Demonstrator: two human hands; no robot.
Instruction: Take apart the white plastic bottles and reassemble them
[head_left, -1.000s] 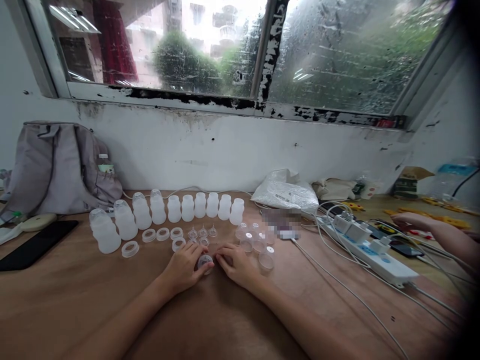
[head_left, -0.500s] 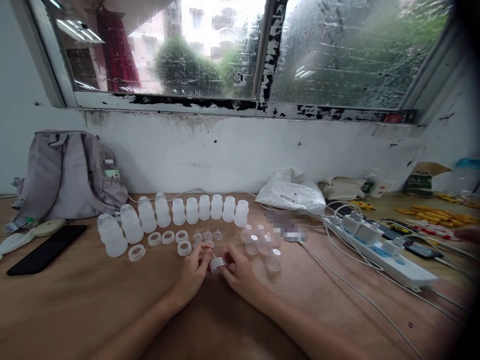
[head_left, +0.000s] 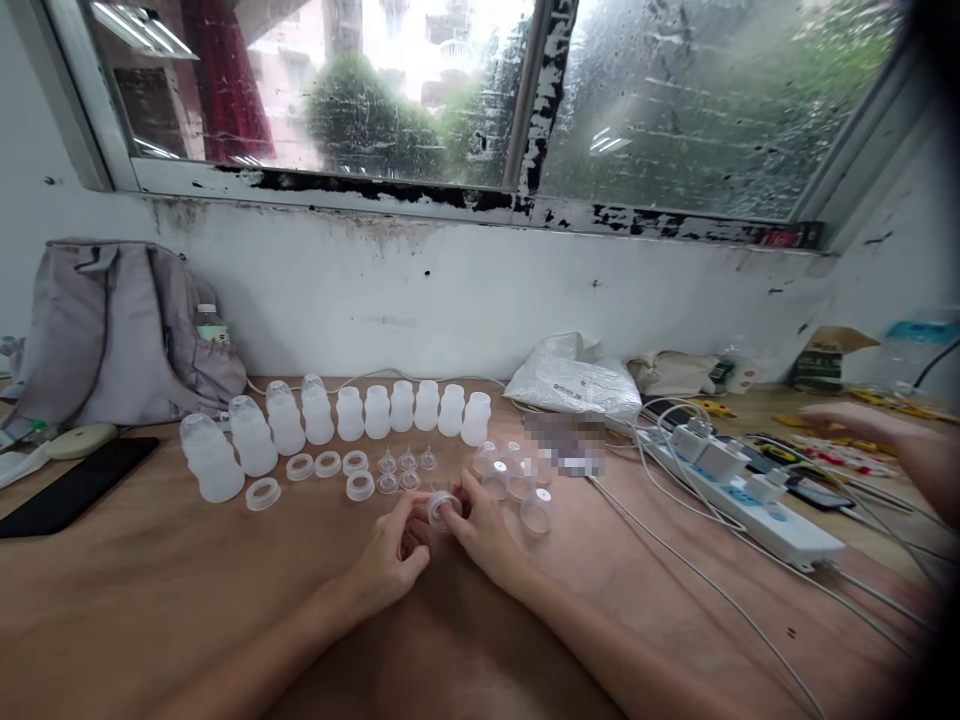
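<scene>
A translucent bottle collar ring [head_left: 442, 508] is held up in front of me, its opening turned toward me. My right hand [head_left: 480, 525] grips it, thumb inside the opening and fingers around the far side. My left hand [head_left: 396, 550] is curled against the ring's left edge, its thumb dropped away from it. Whether a nipple sits inside the ring is hidden. Just beyond lie several clear bottle nipples [head_left: 407, 459]. More collar rings [head_left: 263, 493] lie to the left, and clear dome caps [head_left: 535, 515] stand right of my hands.
Frosted baby bottles [head_left: 351, 415] stand in a curved row behind; the leftmost ones wear caps. A black phone [head_left: 82, 485] and backpack [head_left: 112, 330] are at left. At right are a plastic bag [head_left: 574, 385], power strip [head_left: 772, 525], cables and another person's hand [head_left: 855, 420].
The ring has tipped so its opening faces me, and my left thumb has come off it. The view has shifted slightly. The other person's hand has reached farther in from the right.
</scene>
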